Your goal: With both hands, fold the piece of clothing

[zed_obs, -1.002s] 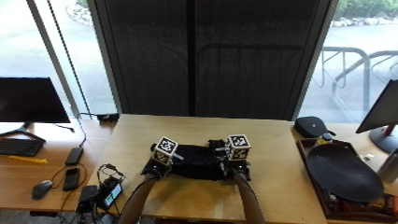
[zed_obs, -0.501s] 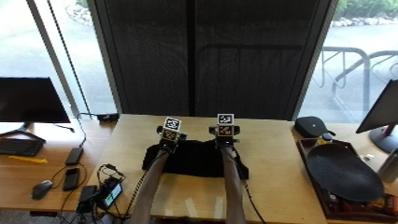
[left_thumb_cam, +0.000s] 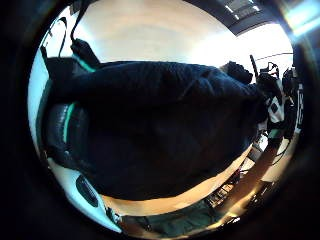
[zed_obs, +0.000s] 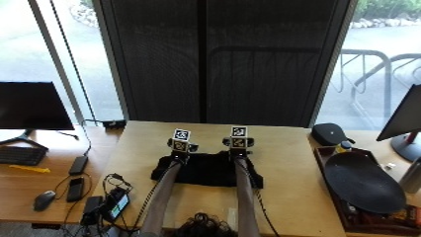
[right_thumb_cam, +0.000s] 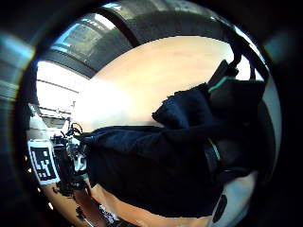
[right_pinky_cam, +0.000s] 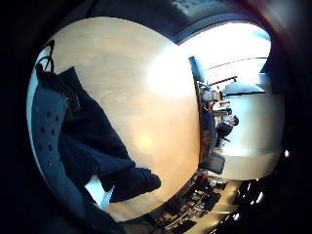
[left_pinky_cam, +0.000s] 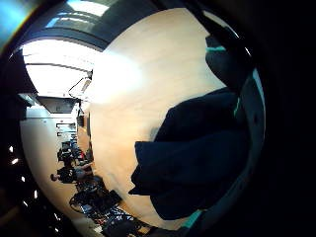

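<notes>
A black garment (zed_obs: 205,174) lies bunched on the light wooden table (zed_obs: 289,168), near the middle. My left hand (zed_obs: 178,149) and right hand (zed_obs: 237,147) sit side by side at the garment's far edge, forearms stretched over the cloth. In the left thumb side palm view the dark cloth (left_thumb_cam: 165,130) fills most of the picture, close under the palm, with curled fingers (left_thumb_cam: 62,125) beside it. In the right thumb side palm view a fold of cloth (right_thumb_cam: 184,113) is pinched by the fingers (right_thumb_cam: 232,94). Each hand grips the cloth.
A large black dish (zed_obs: 363,183) on a tray, a black case (zed_obs: 331,133) and a bottle (zed_obs: 342,147) stand at the right. A cabled device (zed_obs: 113,202) lies at the table's left front corner. A side desk at the left holds a monitor (zed_obs: 31,106), a mouse (zed_obs: 44,200) and a phone (zed_obs: 77,186).
Over the last second both hands moved away from me toward the table's far side and closer together, carrying the cloth's edge over the garment. They have hardly moved in the last half second.
</notes>
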Demonstrator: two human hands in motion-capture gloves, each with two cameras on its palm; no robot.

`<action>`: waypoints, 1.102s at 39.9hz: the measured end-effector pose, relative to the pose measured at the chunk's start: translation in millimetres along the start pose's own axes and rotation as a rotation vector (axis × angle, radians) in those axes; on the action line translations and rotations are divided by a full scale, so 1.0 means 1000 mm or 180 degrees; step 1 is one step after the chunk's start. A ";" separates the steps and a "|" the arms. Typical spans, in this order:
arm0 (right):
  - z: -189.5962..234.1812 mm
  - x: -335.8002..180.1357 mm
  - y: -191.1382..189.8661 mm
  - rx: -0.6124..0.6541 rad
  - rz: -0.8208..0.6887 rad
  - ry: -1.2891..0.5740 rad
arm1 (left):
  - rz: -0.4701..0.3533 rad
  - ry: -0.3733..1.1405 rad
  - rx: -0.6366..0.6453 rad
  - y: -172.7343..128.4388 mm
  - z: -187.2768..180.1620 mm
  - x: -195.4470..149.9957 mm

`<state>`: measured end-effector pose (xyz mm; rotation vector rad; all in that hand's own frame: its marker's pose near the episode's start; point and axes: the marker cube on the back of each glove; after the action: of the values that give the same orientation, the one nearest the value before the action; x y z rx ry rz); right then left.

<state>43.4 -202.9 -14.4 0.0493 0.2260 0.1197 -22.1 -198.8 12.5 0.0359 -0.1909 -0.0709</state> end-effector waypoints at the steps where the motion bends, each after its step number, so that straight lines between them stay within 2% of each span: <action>1: 0.004 0.001 -0.008 0.0035 0.0031 0.0012 | 0.0030 -0.0008 -0.0044 -0.003 0.003 0.003; 6: -0.003 -0.005 -0.015 0.0134 -0.0187 -0.0546 | -0.0013 -0.0061 0.0000 -0.007 -0.004 -0.001; 11: -0.024 0.019 -0.003 0.0438 -0.0133 -0.0770 | -0.0075 -0.0240 0.0683 -0.007 -0.040 -0.018; 15: -0.027 0.053 0.028 0.0367 0.0152 -0.0680 | -0.0073 -0.0163 0.0490 0.035 -0.051 -0.018; 18: -0.025 0.059 0.039 0.0704 0.0243 -0.1145 | -0.0029 -0.0200 0.0909 0.047 -0.052 -0.021; 24: 0.040 0.092 0.084 0.0170 0.0968 -0.1197 | -0.0144 -0.0227 0.1133 0.072 -0.024 -0.030; 28: 0.054 0.104 0.115 0.0035 0.1215 -0.1138 | -0.0209 -0.0105 0.0862 0.079 0.005 -0.029; 34: 0.084 0.109 0.141 -0.0662 0.1457 -0.0683 | -0.0211 0.0147 0.0208 0.074 0.046 -0.023; 37: 0.088 0.104 0.142 -0.0649 0.1512 -0.0589 | -0.0194 0.0301 -0.0063 0.072 0.065 -0.022; 41: 0.088 0.098 0.140 -0.0597 0.1512 -0.0460 | -0.0236 0.0331 0.0076 0.056 0.080 -0.029; 44: 0.084 0.091 0.140 -0.0657 0.1438 -0.0480 | -0.0211 0.0475 -0.0206 0.067 0.079 -0.023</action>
<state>135.1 -55.4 56.0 -0.0971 0.0474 0.5863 -54.8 -132.5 88.1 -0.0171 -0.0381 -0.1401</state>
